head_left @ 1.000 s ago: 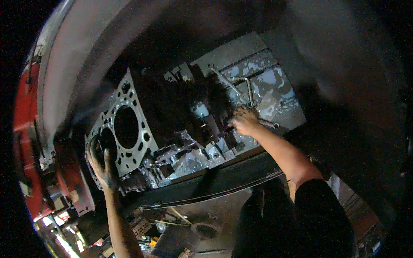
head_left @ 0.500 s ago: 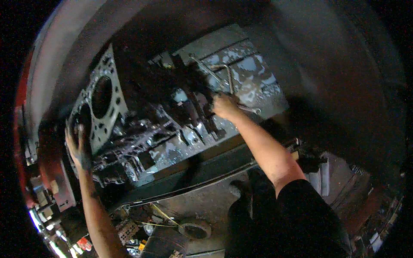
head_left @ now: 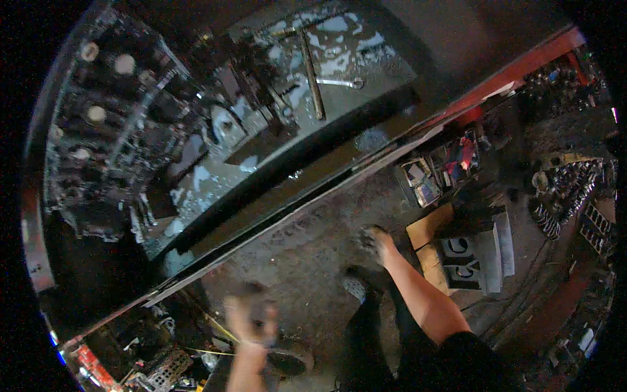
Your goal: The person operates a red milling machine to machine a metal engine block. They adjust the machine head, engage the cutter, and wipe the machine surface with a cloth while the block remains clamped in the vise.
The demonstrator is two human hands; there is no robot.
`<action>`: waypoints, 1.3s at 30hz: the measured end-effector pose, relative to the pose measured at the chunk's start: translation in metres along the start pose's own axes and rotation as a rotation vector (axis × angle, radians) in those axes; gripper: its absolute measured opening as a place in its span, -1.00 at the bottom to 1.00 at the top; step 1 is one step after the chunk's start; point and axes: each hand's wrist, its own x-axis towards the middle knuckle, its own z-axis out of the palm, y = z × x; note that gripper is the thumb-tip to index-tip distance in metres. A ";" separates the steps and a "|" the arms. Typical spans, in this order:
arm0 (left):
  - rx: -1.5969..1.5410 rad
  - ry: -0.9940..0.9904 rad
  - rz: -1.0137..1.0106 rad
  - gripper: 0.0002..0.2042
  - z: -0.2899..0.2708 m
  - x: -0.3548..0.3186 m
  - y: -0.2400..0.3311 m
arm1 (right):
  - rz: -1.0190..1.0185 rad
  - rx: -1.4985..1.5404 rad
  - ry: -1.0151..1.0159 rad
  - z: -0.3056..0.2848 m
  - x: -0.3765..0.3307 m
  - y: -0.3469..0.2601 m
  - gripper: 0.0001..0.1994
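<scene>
Both of my hands hang over the floor, away from the bench. Motion smears my left hand, low in the middle; its thumb and fingers look apart, with nothing visible in them. Farther right, my right hand has dark, greasy fingers, loosely spread and holding nothing I can see. An oily engine takes up the far left. Beside it, a T-shaped metal bar and a wrench lie on a wet metal sheet.
The long bench edge crosses diagonally between the engine and me. On the floor at the right are a grey metal part on cardboard, a box of odds and ends, and several wrenches. A perforated crate stands lower left.
My left hand has come off the flat plate with round holes. My right hand has left the tools on the wet sheet. The view has swung toward the floor at the right.
</scene>
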 end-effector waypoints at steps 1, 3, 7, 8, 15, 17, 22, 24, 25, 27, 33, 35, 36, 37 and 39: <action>0.041 -0.220 -0.217 -0.77 0.011 -0.063 -0.031 | 0.011 -0.076 0.063 0.000 0.048 0.018 -0.77; 0.156 -0.514 -0.768 -0.74 0.019 -0.166 -0.089 | -0.175 -0.534 0.268 0.007 0.136 0.044 -0.66; 0.124 -0.594 -1.134 -0.69 0.024 -0.310 -0.161 | -0.010 0.147 0.005 0.018 0.264 0.067 -0.75; 0.084 -0.539 -1.223 -0.67 0.019 -0.334 -0.172 | -0.052 -0.003 -0.010 0.019 0.287 0.072 -0.77; -0.327 -0.099 -1.536 -0.55 0.017 -0.425 -0.219 | -0.142 0.279 -0.450 -0.011 0.345 0.112 -0.79; -0.518 0.016 -1.550 -0.52 0.027 -0.434 -0.217 | -0.100 0.299 -0.303 -0.052 0.299 0.138 -0.80; -0.609 -0.210 -1.300 -0.39 0.071 -0.449 -0.172 | 0.137 0.431 -0.054 -0.159 0.115 0.178 -0.76; -0.152 -0.563 -0.973 -0.33 0.080 -0.457 -0.136 | -0.077 0.153 -0.238 -0.197 0.030 0.185 -0.88; 0.100 -0.684 -0.911 -0.30 0.080 -0.458 -0.113 | 0.088 0.093 -0.158 -0.217 -0.015 0.184 -0.86; 0.492 -0.801 -0.665 -0.24 0.066 -0.455 -0.054 | 0.032 -0.123 -0.173 -0.248 -0.102 0.184 -0.76; 0.562 -0.249 -0.075 -0.26 -0.033 -0.432 0.173 | 0.127 -0.076 -0.507 -0.278 -0.321 0.121 -0.81; 0.662 0.005 0.069 -0.32 -0.044 -0.413 0.209 | 0.060 -0.164 -0.560 -0.262 -0.370 0.082 -0.71; 0.690 0.060 0.050 -0.28 -0.053 -0.397 0.216 | 0.026 -0.206 -0.573 -0.248 -0.394 0.062 -0.65; 0.714 0.158 0.094 -0.24 -0.060 -0.381 0.217 | 0.003 -0.213 -0.600 -0.235 -0.415 0.042 -0.59; 0.743 0.282 0.136 -0.24 -0.073 -0.342 0.211 | -0.059 -0.231 -0.641 -0.206 -0.455 0.005 -0.48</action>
